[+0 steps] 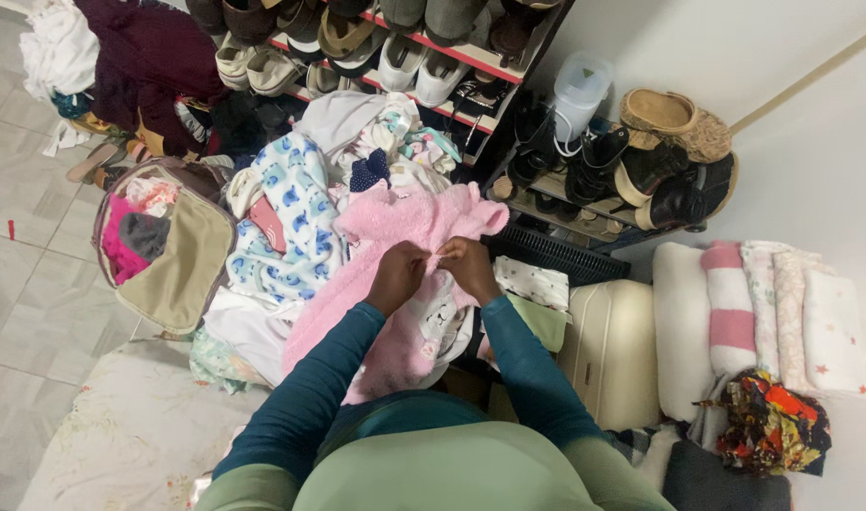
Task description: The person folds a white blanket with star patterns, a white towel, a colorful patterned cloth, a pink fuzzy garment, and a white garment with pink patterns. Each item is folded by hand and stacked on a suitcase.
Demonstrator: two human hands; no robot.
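Left hand: fingers curled shut, pinching a fold of the pink fleece right where it meets the other hand.
Right hand: fingers closed too, gripping the same fold; the two hands touch at the knuckles.
Pink fleece: fluffy, draped over the top of the clothes pile in front of the person, running from near the shoe rack down toward the person's lap.
Sleeves: teal, both arms stretched forward.
Clothes pile: small garments heaped up; a white one with blue elephants lies just left of the fleece, a navy dotted piece above it.
Bag: tan, lying open to the left of the pile, with pink and grey cloth inside.
Shoe rack: at the far side, rows of shoes on it; black boots and tan shoes on the lower rack to the right.
Suitcase: cream, hard shell, just right of the person's right arm.
Folded blankets: stacked side by side to the right, one striped pink and white.
Floor: pale tiles on the left.
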